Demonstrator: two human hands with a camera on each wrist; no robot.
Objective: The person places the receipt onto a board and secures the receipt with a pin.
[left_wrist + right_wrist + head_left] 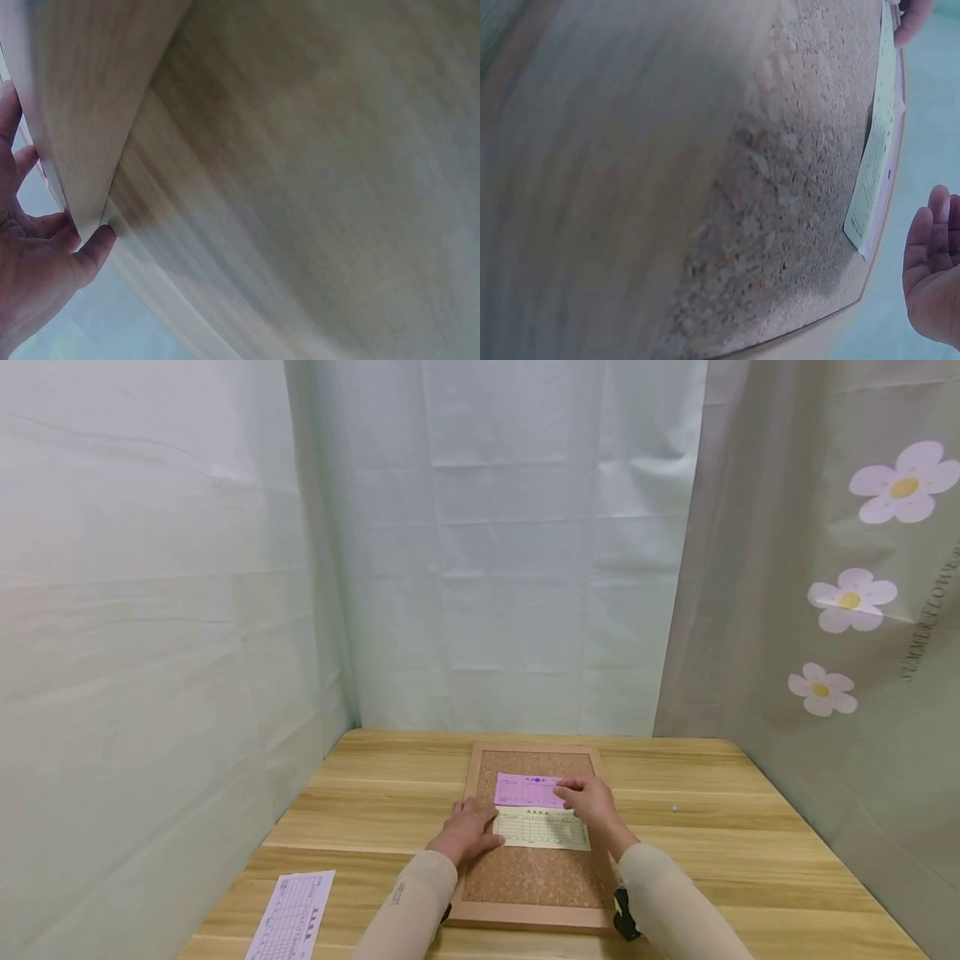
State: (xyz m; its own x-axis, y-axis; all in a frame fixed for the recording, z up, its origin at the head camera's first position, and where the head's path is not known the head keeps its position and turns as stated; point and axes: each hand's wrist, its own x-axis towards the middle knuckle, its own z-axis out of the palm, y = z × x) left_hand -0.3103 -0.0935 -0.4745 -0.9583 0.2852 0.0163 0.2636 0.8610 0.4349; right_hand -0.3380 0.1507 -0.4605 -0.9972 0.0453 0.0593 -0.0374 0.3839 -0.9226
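A pink printed slip (521,791) and a pale yellow printed slip (543,829) lie on a wood-framed corkboard (536,881), the yellow one nearer me. At their left side is my left hand (468,831), fingers spread, fingertips on the yellow slip's left edge. Its little finger reaches past the frame in the left wrist view. My right hand (592,802) is over the pink slip's right end, thumb and forefinger close together; I cannot tell if they pinch anything. In the right wrist view, other fingers (921,236) of that hand extend. A dark round spot (537,779) shows at the pink slip's top.
A light purple printed slip (292,914) lies on the wooden table (360,827) at the front left. Right of the board sits a tiny pale object (674,808). Pale curtains (510,568) hang behind and on both sides of the table.
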